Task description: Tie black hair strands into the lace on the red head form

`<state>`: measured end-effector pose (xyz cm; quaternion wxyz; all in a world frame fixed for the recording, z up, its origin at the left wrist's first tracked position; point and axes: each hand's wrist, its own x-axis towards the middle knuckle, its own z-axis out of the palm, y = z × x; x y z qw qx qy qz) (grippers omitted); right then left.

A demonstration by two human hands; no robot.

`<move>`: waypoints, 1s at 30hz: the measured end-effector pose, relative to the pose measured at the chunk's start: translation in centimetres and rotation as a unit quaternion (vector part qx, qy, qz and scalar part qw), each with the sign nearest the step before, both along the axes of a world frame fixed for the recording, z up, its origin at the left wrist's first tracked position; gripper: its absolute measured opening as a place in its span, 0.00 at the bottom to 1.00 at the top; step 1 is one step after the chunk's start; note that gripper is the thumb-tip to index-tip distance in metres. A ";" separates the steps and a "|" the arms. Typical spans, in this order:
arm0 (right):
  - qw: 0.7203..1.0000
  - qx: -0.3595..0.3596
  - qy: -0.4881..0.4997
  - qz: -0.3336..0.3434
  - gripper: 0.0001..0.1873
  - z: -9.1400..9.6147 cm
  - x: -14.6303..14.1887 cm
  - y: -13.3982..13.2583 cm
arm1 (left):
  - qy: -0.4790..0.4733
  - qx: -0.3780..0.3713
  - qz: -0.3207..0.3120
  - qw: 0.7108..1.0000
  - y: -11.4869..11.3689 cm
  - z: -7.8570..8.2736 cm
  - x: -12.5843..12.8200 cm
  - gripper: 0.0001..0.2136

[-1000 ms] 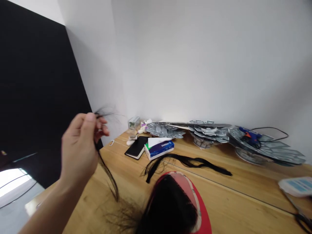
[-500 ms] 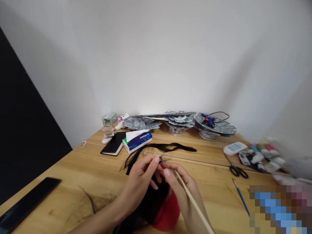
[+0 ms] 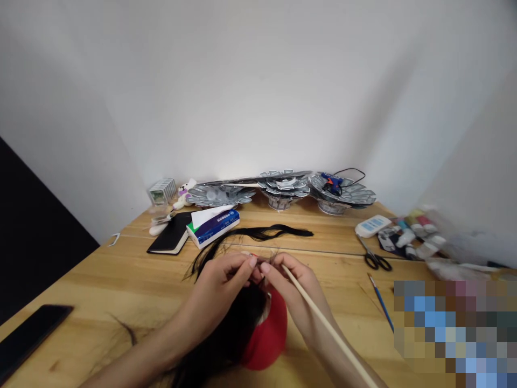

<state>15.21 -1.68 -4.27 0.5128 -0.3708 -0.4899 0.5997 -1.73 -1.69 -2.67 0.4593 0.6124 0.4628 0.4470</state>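
Left hand (image 3: 226, 283) and right hand (image 3: 297, 283) meet over one red form (image 3: 269, 339)

Nearest, one phone (image 3: 34, 339) lies on the bench (image 3: 100, 291) at the left, with a stray tuft (image 3: 128, 327) between it and the black hair (image 3: 232, 323). That hair, a single mass, covers the left part of the one red form, which sits at the near middle of the bench, below the two hands.

The left hand has its thumb and fingers pressed together at the tips; the right hand pinches close beside it. Dark wisps (image 3: 273, 255) show at their fingertips; exactly what the left hand grips is too small to tell. One stick (image 3: 317, 312) lies in the right hand, between thumb and forefinger, slanting back along the forearm.

To the right are one brush (image 3: 379, 302) and, beyond it, one pair of scissors (image 3: 376, 260). Past the hands lies one loose lock (image 3: 278, 232), with one tissue pack (image 3: 216, 226) and one notebook (image 3: 172, 231) to its left. One white box (image 3: 372, 226) is at the right, near several bottles (image 3: 412, 234), too blurred to count.

Farthest, before the wall (image 3: 258, 97), stand one toy bear (image 3: 184, 193) and three grey discs (image 3: 285, 186); the rightmost carries one glue gun (image 3: 333, 183).
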 end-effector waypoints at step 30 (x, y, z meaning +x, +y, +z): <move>0.981 -0.064 0.074 0.166 0.29 2.3 4.3 -2.8 | -0.068 -0.139 -0.018 0.988 -1.8 2.8 -2.3 0.23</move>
